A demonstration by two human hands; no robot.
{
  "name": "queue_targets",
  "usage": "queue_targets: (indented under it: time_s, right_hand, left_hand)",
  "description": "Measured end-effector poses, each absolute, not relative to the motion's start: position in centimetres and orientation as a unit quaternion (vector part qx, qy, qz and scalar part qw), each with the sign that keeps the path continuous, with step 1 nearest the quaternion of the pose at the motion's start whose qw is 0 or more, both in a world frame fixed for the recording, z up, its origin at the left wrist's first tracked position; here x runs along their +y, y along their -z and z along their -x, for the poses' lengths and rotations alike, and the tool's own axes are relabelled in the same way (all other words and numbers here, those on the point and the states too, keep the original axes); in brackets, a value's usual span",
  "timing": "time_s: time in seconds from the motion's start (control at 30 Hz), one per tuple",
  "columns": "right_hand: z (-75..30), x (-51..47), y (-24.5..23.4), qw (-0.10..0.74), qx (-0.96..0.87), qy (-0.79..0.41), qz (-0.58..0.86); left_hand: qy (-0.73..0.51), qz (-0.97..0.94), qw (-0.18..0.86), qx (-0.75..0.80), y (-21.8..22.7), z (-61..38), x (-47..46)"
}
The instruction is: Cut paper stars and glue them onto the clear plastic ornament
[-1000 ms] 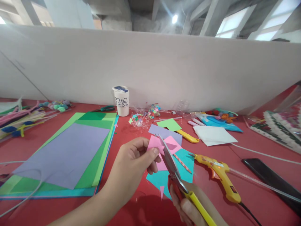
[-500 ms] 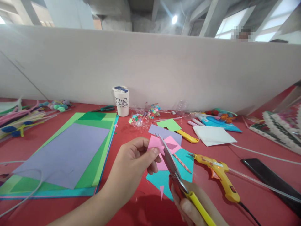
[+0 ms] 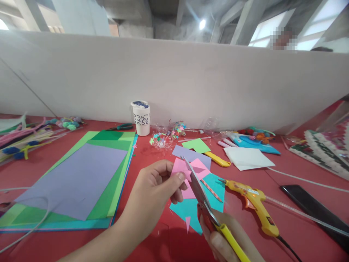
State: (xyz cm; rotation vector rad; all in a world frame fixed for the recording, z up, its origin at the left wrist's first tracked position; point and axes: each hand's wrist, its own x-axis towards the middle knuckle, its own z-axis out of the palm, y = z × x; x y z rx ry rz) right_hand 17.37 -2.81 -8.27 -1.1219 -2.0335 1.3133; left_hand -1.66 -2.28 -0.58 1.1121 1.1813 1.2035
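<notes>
Between the thumb and fingers of my left hand (image 3: 159, 185) is a small piece of pink paper (image 3: 180, 166), with a notched edge on its right. My right hand (image 3: 222, 238) is closed round the yellow and red handles of a pair of scissors (image 3: 200, 191), whose blades lie against that notched edge and point away from me. Beneath and behind the blades are more pink paper pieces, a turquoise sheet (image 3: 182, 209), a purple sheet (image 3: 180, 151) and a patterned pencil (image 3: 212, 191). A pink paper triangle (image 3: 188, 223) lies near the scissors.
A yellow glue gun (image 3: 255, 200) and a black phone-like object (image 3: 308, 203) lie at right. Stacked coloured sheets (image 3: 81, 178) cover the left. Farther back are a white cup (image 3: 141, 118), star confetti (image 3: 163, 138), a yellow cutter (image 3: 217, 159) and a white pad (image 3: 248, 158).
Both hands keep nearly the same pose, the scissors still at the pink paper's edge. The view has shifted very slightly, and the blurred person beyond the partition has moved a little.
</notes>
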Motion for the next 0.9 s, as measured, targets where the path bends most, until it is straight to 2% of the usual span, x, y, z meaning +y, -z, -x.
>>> queue_targets:
  time_s: [0.7,0.9]
  right_hand:
    - [-17.9,-2.7,7.6,0.247,-0.723,-0.481,0.431]
    - [-17.8,-2.5,7.7,0.251,-0.721,-0.478,0.434]
  left_hand:
    - [-0.506,-0.464,0.557,0.467,0.5,2.3,-2.1]
    - [-0.501,-0.441,0.604,0.435,0.4,2.8,-2.1]
